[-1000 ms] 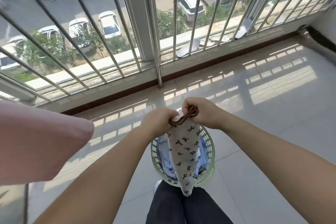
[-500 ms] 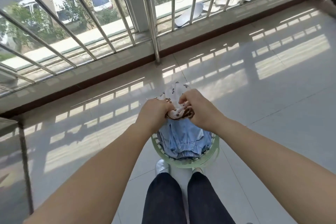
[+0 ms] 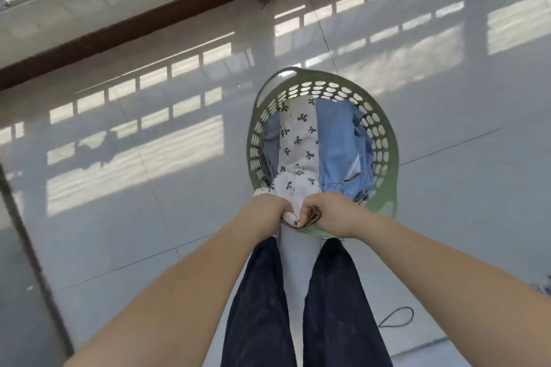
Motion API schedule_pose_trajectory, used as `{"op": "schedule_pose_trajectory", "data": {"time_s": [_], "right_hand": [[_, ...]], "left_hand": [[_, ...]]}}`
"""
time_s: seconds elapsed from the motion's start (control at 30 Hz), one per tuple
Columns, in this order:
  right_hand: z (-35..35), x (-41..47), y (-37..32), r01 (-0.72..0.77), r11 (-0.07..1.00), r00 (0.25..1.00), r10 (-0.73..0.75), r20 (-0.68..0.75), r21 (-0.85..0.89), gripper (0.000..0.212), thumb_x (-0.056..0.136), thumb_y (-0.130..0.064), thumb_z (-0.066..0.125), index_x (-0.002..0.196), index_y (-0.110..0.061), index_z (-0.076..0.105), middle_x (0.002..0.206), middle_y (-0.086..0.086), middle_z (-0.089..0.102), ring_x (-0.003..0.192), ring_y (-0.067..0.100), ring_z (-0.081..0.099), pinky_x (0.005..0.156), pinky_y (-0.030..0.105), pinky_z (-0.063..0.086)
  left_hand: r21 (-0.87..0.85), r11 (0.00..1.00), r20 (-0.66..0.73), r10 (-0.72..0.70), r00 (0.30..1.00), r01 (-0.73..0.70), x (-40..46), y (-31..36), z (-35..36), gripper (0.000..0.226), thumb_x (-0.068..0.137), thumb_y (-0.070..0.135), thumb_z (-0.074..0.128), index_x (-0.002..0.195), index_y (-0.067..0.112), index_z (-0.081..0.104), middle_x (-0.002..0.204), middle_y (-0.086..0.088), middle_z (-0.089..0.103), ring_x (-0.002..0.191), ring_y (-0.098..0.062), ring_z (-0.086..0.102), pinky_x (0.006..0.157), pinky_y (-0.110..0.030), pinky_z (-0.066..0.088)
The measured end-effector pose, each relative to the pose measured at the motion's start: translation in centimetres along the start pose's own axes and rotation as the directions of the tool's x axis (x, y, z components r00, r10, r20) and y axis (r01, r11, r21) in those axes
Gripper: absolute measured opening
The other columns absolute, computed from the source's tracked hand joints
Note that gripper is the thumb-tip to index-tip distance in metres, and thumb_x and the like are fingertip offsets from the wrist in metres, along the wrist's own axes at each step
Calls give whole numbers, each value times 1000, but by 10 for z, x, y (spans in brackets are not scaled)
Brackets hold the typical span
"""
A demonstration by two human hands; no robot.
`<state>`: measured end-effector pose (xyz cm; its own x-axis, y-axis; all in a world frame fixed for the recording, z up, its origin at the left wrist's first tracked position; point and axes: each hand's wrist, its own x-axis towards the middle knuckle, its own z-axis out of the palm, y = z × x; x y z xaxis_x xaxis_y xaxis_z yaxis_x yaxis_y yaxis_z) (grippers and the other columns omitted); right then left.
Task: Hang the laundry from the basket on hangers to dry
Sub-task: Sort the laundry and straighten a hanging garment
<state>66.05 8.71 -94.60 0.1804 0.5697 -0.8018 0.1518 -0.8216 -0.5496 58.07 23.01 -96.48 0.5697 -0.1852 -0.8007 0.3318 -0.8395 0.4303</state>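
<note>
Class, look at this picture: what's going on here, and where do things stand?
A person stands over a green laundry basket on a tiled floor. The left hand and right hand both grip the top edge of a white bow-print garment, which trails down into the basket beside blue clothing. No hanger is visible; nothing is hung yet.

A white bow-print garment (image 3: pixel 299 155) stretched over blue laundry (image 3: pixel 340 146) in the round green perforated basket (image 3: pixel 384 140) on the floor.

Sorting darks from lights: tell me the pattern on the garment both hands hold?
White garment with small dark bow prints, clearest in the head view.
</note>
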Motion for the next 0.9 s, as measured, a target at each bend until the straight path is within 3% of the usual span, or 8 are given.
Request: {"op": "schedule_pose_trajectory", "data": {"time_s": [0.07,0.17,0.27,0.4,0.57,0.67,0.8,0.9], "right_hand": [[-3,13,4,-21,998,994,15,107,58,36,79,12,45,88,-15,67,97,5,67,91,14,58,70,12,45],[-15,34,8,-94,983,986,70,148,160,43,77,14,48,70,-27,58,80,0,58,78,16,53,67,26,45],[-44,64,13,-91,964,996,95,-4,252,39,79,15,51,73,-22,59,80,0,59,77,13,52,69,24,46],[-85,114,21,-16,969,951,91,-296,247,29,81,11,50,95,-12,61,89,5,58,88,18,52,71,24,45],[-103,163,38,-81,996,850,58,-524,-22,46,89,-12,55,132,-10,40,131,10,44,114,25,48,89,33,39],[-93,175,48,-75,980,802,-52,-596,-187,50,87,-12,54,135,-10,39,137,11,38,124,28,40,97,39,38],[-68,181,60,-72,969,863,-59,-502,-237,38,87,-13,47,125,-12,47,125,11,47,116,32,45,92,46,42],[-65,164,57,-73,972,857,-53,-513,-222,37,90,-13,45,127,-10,44,127,12,47,116,33,45,94,46,40]], "left_hand": [[-13,1000,103,-5,995,6,11,-8,3,39,86,-2,48,117,17,63,108,-4,61,100,-19,54,84,-25,40],[-6,1000,133,-10,991,11,31,-18,-9,40,83,-5,48,114,15,65,114,-9,63,106,-26,56,85,-30,43],[-8,999,-29,-32,999,32,65,-31,-36,43,80,-6,47,113,17,65,116,-10,63,107,-28,55,87,-31,45],[-81,994,-295,-95,951,74,118,-42,-73,44,85,-2,46,122,19,58,119,-11,61,110,-30,54,83,-30,41],[-111,991,-600,-126,790,73,168,-49,-70,61,80,-5,51,137,14,38,130,-16,46,119,-35,46,96,-44,42],[-125,986,-667,-169,726,114,173,-40,-40,65,83,1,36,146,15,23,147,-17,27,136,-34,26,110,-47,27],[-153,977,-530,-207,822,147,170,-36,-1,66,91,5,39,149,14,10,156,-16,3,144,-31,4,117,-44,10],[-115,979,-512,-202,835,166,152,-30,2,71,89,2,41,149,18,8,156,-15,-8,144,-31,-7,117,-46,5]]}}
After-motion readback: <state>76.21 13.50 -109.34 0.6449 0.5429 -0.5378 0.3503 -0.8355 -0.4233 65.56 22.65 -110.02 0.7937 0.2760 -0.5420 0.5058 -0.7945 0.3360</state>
